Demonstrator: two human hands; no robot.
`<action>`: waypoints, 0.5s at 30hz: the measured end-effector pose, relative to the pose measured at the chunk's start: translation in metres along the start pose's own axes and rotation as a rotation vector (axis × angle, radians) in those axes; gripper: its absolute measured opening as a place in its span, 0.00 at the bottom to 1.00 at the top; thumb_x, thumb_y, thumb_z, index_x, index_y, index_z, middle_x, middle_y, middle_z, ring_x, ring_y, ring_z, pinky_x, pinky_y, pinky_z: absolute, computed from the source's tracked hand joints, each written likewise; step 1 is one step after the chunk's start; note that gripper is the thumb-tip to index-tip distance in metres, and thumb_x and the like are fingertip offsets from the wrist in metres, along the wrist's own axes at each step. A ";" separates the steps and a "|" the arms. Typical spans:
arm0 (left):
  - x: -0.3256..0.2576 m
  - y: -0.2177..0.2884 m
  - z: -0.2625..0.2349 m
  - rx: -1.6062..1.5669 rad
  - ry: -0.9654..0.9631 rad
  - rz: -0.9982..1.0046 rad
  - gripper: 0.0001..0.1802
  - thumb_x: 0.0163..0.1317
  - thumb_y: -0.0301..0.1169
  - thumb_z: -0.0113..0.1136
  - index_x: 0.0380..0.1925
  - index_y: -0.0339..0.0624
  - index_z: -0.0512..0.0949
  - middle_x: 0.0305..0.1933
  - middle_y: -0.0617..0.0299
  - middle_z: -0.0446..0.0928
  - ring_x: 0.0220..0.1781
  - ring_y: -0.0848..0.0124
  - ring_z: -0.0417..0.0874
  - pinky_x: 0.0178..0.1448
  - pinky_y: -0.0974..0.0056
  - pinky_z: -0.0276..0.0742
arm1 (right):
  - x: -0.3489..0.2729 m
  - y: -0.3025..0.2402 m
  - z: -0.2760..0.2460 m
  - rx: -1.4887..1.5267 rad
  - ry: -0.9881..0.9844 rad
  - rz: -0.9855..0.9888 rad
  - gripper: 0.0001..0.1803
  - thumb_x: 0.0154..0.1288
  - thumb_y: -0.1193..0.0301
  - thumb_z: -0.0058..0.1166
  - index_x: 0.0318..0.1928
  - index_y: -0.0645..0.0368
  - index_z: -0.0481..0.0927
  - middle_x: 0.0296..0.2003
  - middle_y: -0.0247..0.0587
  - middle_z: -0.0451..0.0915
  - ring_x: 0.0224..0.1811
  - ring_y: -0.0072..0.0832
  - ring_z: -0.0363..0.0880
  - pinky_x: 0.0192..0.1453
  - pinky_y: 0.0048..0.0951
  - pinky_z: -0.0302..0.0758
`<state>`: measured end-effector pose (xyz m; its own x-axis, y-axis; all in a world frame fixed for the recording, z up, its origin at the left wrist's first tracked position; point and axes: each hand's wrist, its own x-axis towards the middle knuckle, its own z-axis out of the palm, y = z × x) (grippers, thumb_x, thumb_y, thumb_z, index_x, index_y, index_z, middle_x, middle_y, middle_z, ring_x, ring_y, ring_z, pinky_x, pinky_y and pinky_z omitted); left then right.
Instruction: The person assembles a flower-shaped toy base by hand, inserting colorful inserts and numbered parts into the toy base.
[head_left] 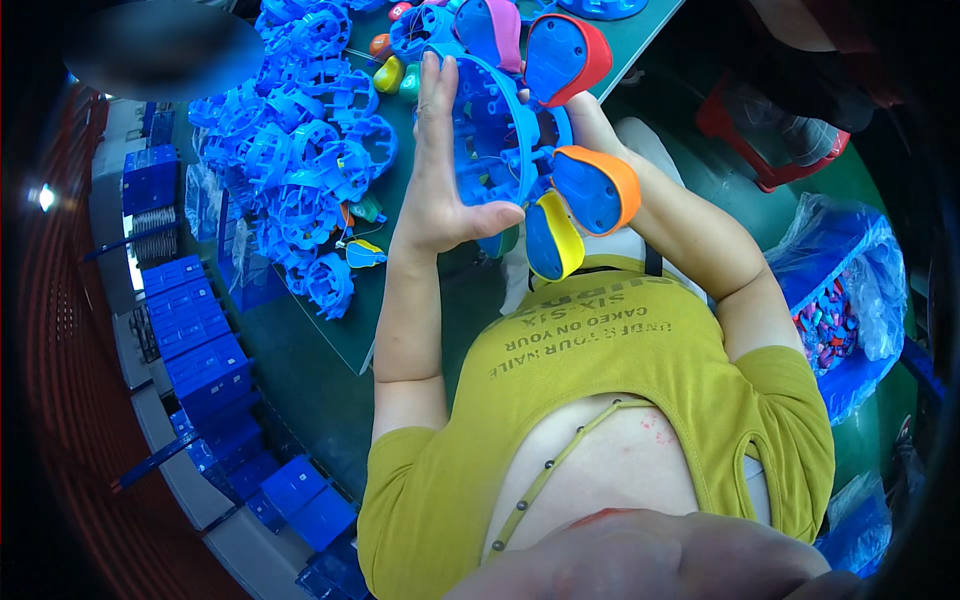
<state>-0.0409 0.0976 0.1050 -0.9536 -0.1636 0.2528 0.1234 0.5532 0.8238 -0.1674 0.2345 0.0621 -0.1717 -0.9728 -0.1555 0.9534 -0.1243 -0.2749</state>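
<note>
A round blue plastic toy frame [523,130] is held up between my hands at the table edge. Coloured petals stick out around it: a red petal [568,60], an orange petal [598,190], a yellow petal [555,237] and a pink-purple one [490,33]. My left hand [438,185] lies along the frame's left side, fingers straight and thumb stretched across its near rim, bracing it. Behind the red and orange petals, my right hand [592,122] reaches to the frame's right side; its fingers are mostly hidden.
A large heap of blue plastic frames [300,150] covers the table's left part, with small coloured pieces [388,75] beside it. Blue boxes [195,320] line the left. At right stand a red basket [770,140] and a lined blue bin [850,300] of small colourful parts.
</note>
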 end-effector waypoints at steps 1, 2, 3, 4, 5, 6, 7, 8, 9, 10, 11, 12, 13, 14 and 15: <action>0.000 0.001 0.000 0.015 0.019 -0.004 0.77 0.37 0.69 0.75 0.80 0.40 0.47 0.84 0.41 0.40 0.86 0.51 0.40 0.83 0.48 0.41 | -0.002 -0.004 0.001 -0.016 0.010 0.000 0.29 0.72 0.46 0.48 0.59 0.56 0.78 0.49 0.42 0.84 0.46 0.33 0.86 0.53 0.41 0.85; -0.001 -0.001 -0.001 0.019 0.021 -0.003 0.77 0.37 0.69 0.75 0.80 0.40 0.47 0.84 0.41 0.40 0.86 0.51 0.40 0.83 0.48 0.41 | -0.003 -0.006 0.002 -0.032 0.021 0.001 0.29 0.72 0.47 0.49 0.60 0.56 0.78 0.50 0.42 0.84 0.47 0.33 0.86 0.53 0.41 0.84; -0.004 -0.004 -0.001 -0.021 0.018 0.013 0.76 0.38 0.69 0.75 0.80 0.39 0.47 0.84 0.41 0.39 0.86 0.51 0.40 0.83 0.49 0.42 | -0.003 -0.005 0.004 -0.032 0.017 0.001 0.29 0.72 0.47 0.49 0.60 0.56 0.78 0.50 0.42 0.84 0.47 0.33 0.86 0.53 0.41 0.84; -0.005 -0.007 0.000 -0.066 0.014 0.030 0.76 0.38 0.68 0.75 0.80 0.39 0.47 0.84 0.41 0.39 0.86 0.51 0.41 0.83 0.49 0.42 | -0.006 -0.001 0.005 -0.022 0.034 -0.051 0.28 0.73 0.49 0.48 0.60 0.57 0.77 0.51 0.42 0.83 0.48 0.32 0.85 0.54 0.40 0.84; -0.007 -0.007 0.003 -0.182 0.050 0.019 0.76 0.38 0.68 0.75 0.79 0.39 0.48 0.84 0.40 0.39 0.85 0.51 0.41 0.83 0.49 0.43 | -0.007 0.001 0.005 -0.012 0.052 -0.102 0.27 0.74 0.50 0.48 0.60 0.57 0.77 0.52 0.42 0.83 0.49 0.32 0.85 0.55 0.40 0.84; -0.007 -0.007 0.005 -0.183 0.048 0.020 0.76 0.38 0.68 0.75 0.79 0.39 0.48 0.84 0.40 0.39 0.85 0.51 0.41 0.83 0.49 0.43 | -0.005 0.004 0.003 -0.011 0.053 -0.103 0.27 0.74 0.50 0.48 0.60 0.57 0.77 0.52 0.42 0.83 0.49 0.32 0.85 0.55 0.40 0.84; -0.008 -0.006 0.006 -0.134 0.056 0.047 0.75 0.38 0.68 0.75 0.79 0.39 0.48 0.84 0.40 0.40 0.85 0.52 0.42 0.83 0.49 0.44 | -0.003 0.009 0.000 -0.053 0.075 -0.142 0.26 0.75 0.51 0.48 0.60 0.57 0.77 0.52 0.43 0.83 0.50 0.32 0.85 0.55 0.40 0.84; -0.009 -0.005 0.006 -0.086 0.064 0.075 0.75 0.38 0.68 0.75 0.79 0.39 0.49 0.84 0.41 0.40 0.85 0.52 0.42 0.83 0.50 0.44 | -0.001 0.013 -0.002 -0.095 0.097 -0.181 0.25 0.75 0.52 0.47 0.61 0.57 0.76 0.52 0.43 0.83 0.50 0.33 0.85 0.56 0.39 0.84; -0.008 -0.004 0.004 -0.076 0.057 0.037 0.75 0.39 0.69 0.74 0.79 0.39 0.50 0.83 0.40 0.41 0.85 0.50 0.42 0.83 0.49 0.44 | 0.003 0.012 -0.008 -0.039 0.060 -0.131 0.27 0.74 0.49 0.48 0.60 0.57 0.77 0.52 0.43 0.83 0.49 0.33 0.85 0.55 0.40 0.84; -0.007 -0.004 0.004 -0.078 0.056 0.038 0.75 0.39 0.69 0.74 0.79 0.39 0.50 0.83 0.40 0.41 0.85 0.50 0.42 0.83 0.49 0.44 | 0.007 0.011 -0.017 -0.040 0.061 -0.132 0.27 0.74 0.49 0.48 0.60 0.57 0.77 0.52 0.43 0.83 0.49 0.33 0.85 0.55 0.40 0.84; -0.006 -0.004 0.003 0.006 0.044 0.037 0.74 0.39 0.71 0.72 0.79 0.39 0.50 0.83 0.39 0.41 0.85 0.49 0.42 0.83 0.48 0.43 | 0.010 0.011 -0.026 -0.003 -0.014 -0.113 0.30 0.72 0.47 0.53 0.65 0.49 0.73 0.51 0.37 0.82 0.50 0.31 0.84 0.55 0.41 0.84; -0.005 -0.004 0.003 0.091 0.033 0.036 0.74 0.40 0.72 0.71 0.79 0.39 0.50 0.83 0.39 0.41 0.85 0.47 0.42 0.83 0.47 0.43 | 0.011 0.012 -0.033 0.033 -0.089 -0.093 0.34 0.69 0.44 0.57 0.70 0.41 0.69 0.50 0.30 0.82 0.51 0.29 0.84 0.56 0.42 0.84; -0.006 -0.003 0.005 0.136 0.036 0.063 0.75 0.40 0.75 0.68 0.79 0.39 0.50 0.83 0.37 0.42 0.85 0.45 0.43 0.82 0.45 0.43 | 0.010 0.013 -0.034 0.107 -0.222 -0.088 0.38 0.72 0.46 0.56 0.77 0.35 0.58 0.54 0.27 0.80 0.53 0.28 0.83 0.58 0.43 0.84; -0.006 -0.004 0.003 0.138 0.038 0.063 0.75 0.40 0.75 0.68 0.79 0.39 0.50 0.83 0.37 0.42 0.85 0.45 0.43 0.82 0.45 0.43 | 0.011 0.014 -0.034 0.106 -0.225 -0.087 0.38 0.72 0.46 0.56 0.77 0.35 0.58 0.54 0.27 0.80 0.53 0.28 0.83 0.58 0.43 0.84; -0.005 -0.008 0.000 0.221 0.038 0.126 0.75 0.40 0.75 0.68 0.79 0.39 0.50 0.82 0.37 0.43 0.85 0.45 0.43 0.82 0.44 0.43 | 0.015 0.016 -0.034 0.138 -0.249 -0.088 0.39 0.72 0.46 0.56 0.78 0.34 0.57 0.54 0.27 0.80 0.54 0.28 0.83 0.58 0.42 0.84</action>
<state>-0.0372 0.0942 0.0973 -0.9229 -0.1105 0.3689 0.1737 0.7355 0.6549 -0.1631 0.2249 0.0237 -0.2051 -0.9730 0.1057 0.9652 -0.2190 -0.1428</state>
